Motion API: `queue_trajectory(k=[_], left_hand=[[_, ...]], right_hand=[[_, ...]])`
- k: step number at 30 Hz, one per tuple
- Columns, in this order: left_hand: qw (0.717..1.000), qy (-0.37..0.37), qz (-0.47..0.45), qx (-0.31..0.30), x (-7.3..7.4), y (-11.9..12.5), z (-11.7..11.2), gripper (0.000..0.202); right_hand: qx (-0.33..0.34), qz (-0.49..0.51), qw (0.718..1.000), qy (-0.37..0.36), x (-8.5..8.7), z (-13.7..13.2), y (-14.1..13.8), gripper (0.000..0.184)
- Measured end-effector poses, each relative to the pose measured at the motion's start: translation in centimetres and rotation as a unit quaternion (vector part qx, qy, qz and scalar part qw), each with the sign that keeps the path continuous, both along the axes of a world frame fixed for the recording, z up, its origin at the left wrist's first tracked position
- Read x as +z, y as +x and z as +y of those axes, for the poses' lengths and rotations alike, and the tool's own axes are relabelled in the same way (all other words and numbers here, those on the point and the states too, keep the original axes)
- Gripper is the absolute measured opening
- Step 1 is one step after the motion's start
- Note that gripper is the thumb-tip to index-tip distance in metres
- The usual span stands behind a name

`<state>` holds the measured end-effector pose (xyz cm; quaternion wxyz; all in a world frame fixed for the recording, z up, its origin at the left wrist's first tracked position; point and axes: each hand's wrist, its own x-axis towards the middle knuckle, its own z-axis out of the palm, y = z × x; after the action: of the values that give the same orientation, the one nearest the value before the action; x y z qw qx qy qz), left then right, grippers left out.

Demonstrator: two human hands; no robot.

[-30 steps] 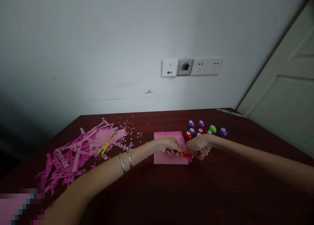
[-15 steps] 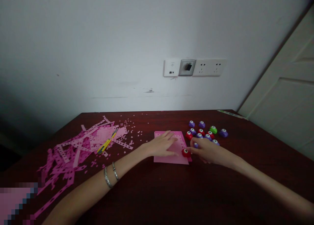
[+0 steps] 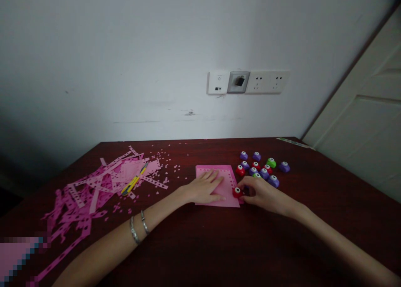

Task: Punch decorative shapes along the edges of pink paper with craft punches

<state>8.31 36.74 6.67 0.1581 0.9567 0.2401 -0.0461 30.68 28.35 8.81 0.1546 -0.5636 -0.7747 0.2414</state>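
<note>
A pink paper sheet with a punched border lies on the dark wooden table. My left hand rests flat on it, fingers spread, two bangles on the wrist. My right hand is at the sheet's right edge, fingers curled around a small red paper punch that sits on the sheet's lower right corner.
Several small punches, purple, red and green, cluster behind my right hand. A heap of pink paper strips and confetti covers the table's left side, with a yellow utility knife on it. Wall sockets are on the wall, a door stands at right.
My hands, together at the sheet's right edge a second ago, have separated. The left hand now lies flat on the sheet. The right hand has closed around the red punch on the corner.
</note>
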Motion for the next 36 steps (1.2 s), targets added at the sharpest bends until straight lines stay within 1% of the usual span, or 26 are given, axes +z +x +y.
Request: queue_trajectory(k=[4,10,18,24,36], left_hand=[[1.000,-0.001,0.001,0.002,0.06,-0.01,-0.04,0.083],[1.000,0.003,-0.002,-0.001,-0.19,-0.06,0.02,0.081],[1.000,-0.002,-0.006,0.000,-0.41,-0.15,0.00,0.082],[1.000,0.000,-0.002,0.001,-0.38,-0.16,-0.04,0.081],[1.000,0.003,0.005,0.002,-0.53,-0.10,0.02,0.081]], right_hand=[[-0.006,0.000,1.000,-0.005,0.14,-0.21,0.07,0.020],[-0.009,-0.014,1.000,0.019,0.21,-0.39,-0.15,0.018],[-0.010,-0.023,0.999,0.042,-0.18,-0.08,-0.17,0.017],[-0.014,-0.014,0.999,0.028,0.04,-0.13,0.07,0.020],[-0.025,-0.038,0.998,0.053,-0.22,-0.10,-0.14,0.017]])
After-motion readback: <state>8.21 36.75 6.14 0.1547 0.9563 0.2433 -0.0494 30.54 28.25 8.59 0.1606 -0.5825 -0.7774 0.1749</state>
